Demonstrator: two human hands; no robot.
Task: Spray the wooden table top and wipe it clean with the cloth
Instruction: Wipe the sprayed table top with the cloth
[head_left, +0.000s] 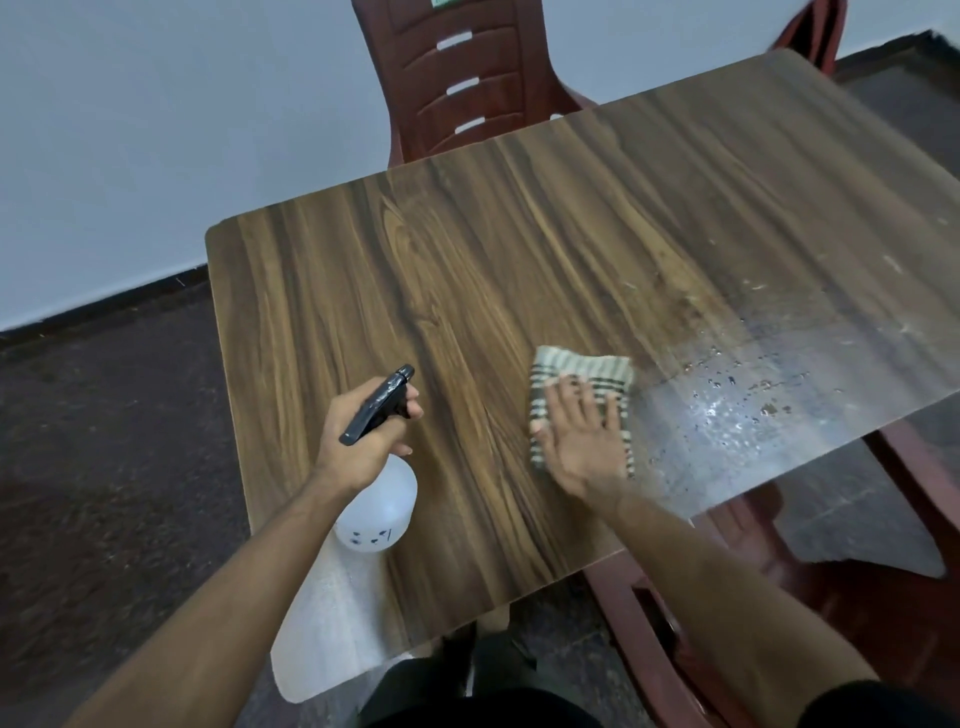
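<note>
The wooden table top (467, 270) fills the middle of the head view. My left hand (363, 436) is wrapped around the black trigger head of a white spray bottle (382, 512), held upright over the table's near left part. My right hand (584, 441) lies flat, fingers spread, pressing a striped cloth (582, 374) onto the table right of centre. Just right of the cloth the surface is wet, with droplets and glare (737, 405).
A dark red plastic chair (457, 78) stands at the far side of the table. Another red chair (675, 623) sits at the near right, partly under the table edge. A white wall is behind and dark floor lies to the left.
</note>
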